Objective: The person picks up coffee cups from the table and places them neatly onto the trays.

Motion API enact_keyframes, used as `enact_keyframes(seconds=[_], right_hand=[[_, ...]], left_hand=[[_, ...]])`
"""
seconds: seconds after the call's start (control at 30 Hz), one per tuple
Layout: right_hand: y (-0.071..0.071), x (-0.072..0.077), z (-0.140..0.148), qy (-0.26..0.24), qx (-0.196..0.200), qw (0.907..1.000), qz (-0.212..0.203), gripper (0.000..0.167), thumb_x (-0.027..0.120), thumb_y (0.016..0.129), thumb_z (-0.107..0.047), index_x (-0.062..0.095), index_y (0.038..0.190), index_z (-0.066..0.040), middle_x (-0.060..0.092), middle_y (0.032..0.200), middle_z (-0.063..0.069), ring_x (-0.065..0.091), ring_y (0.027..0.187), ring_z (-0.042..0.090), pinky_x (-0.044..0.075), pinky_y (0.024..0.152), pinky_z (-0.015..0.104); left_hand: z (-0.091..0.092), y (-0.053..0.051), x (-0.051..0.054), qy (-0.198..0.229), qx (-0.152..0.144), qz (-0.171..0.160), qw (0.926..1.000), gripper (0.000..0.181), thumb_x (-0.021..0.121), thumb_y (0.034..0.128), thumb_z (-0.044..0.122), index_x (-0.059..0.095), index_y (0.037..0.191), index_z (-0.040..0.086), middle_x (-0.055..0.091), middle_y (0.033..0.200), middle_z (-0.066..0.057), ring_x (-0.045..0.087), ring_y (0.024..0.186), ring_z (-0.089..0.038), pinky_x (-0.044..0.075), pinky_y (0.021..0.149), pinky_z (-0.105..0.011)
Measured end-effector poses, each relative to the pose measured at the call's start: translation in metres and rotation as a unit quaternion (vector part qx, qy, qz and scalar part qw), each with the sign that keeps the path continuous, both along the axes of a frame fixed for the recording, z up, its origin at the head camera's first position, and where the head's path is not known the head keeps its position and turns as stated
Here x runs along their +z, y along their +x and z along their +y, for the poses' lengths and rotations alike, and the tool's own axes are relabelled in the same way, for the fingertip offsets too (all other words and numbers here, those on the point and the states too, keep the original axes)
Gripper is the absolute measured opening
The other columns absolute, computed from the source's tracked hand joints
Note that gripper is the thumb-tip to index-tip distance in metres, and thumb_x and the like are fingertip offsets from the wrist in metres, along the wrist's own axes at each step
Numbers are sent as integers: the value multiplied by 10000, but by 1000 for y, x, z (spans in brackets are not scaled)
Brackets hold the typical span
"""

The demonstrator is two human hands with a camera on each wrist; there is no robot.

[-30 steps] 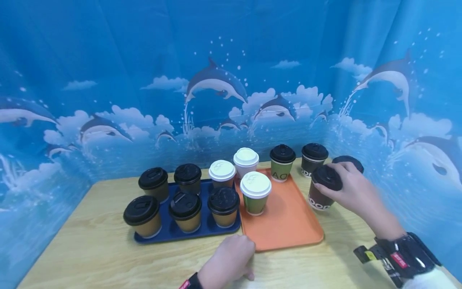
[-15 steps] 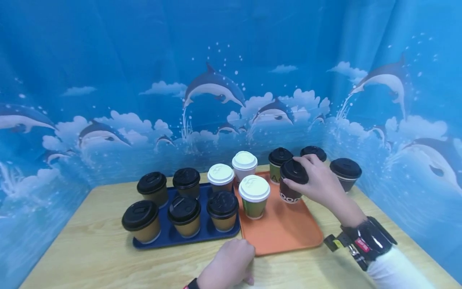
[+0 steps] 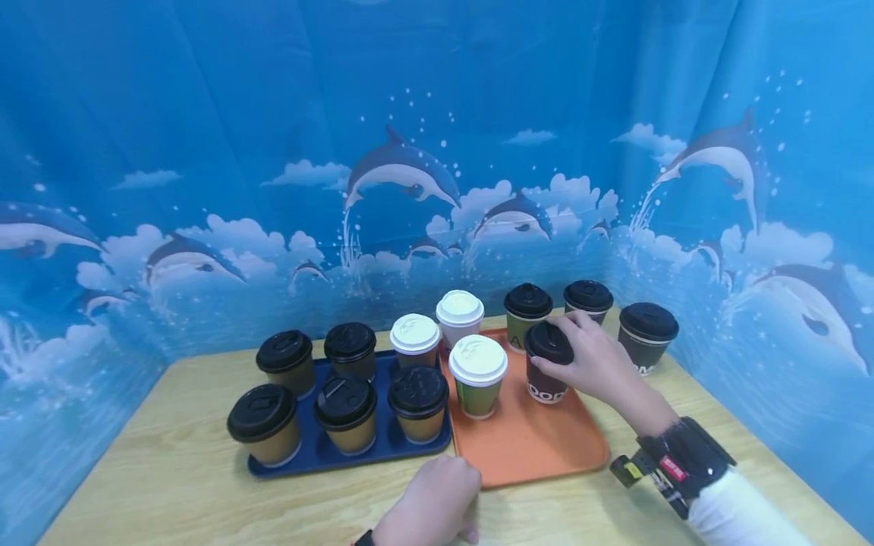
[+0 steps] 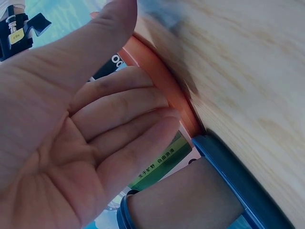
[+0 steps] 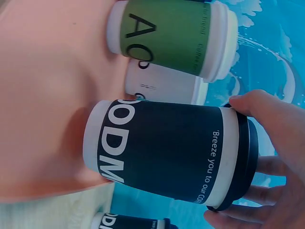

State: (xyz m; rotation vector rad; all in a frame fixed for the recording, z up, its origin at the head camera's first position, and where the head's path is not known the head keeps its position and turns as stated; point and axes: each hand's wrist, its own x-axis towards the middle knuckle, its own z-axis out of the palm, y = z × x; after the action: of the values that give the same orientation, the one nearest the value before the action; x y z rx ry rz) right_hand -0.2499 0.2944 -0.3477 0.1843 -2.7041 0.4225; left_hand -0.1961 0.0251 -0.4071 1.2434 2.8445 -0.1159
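Observation:
In the head view my right hand grips a dark paper coffee cup by its black lid. The cup is upright over the right half of the orange tray; whether its base touches is hard to tell. Around that lid, in the right wrist view, thumb and fingers are curled. My left hand lies at the trays' front edge, holding nothing; its palm and loosely bent fingers show in the left wrist view. A green cup with a white lid stands on the orange tray.
Left of it, a navy tray bears several lidded cups. A black-lidded green cup and a white cup stand at the orange tray's back. Two dark cups, one nearer, stand right of it. A dolphin-print curtain encloses the table.
My right hand has carried the dark cup left from the table beside the orange tray to over the tray, then lowered it. The left hand has stayed in place.

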Motion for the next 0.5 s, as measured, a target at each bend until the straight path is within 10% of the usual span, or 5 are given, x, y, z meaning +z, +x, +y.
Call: enact_keyframes(seconds=[0.5], right_hand=[[-2, -10, 2, -39, 12, 10000, -63, 679, 800, 848, -421, 598, 1343, -3, 556, 1252, 246, 627, 1051, 432, 556, 777, 581]], left_hand=[[2, 1, -3, -235, 80, 252, 9994, 409, 910, 606, 528, 685, 727, 208, 597, 668, 80, 568, 622, -64, 476, 551, -243]])
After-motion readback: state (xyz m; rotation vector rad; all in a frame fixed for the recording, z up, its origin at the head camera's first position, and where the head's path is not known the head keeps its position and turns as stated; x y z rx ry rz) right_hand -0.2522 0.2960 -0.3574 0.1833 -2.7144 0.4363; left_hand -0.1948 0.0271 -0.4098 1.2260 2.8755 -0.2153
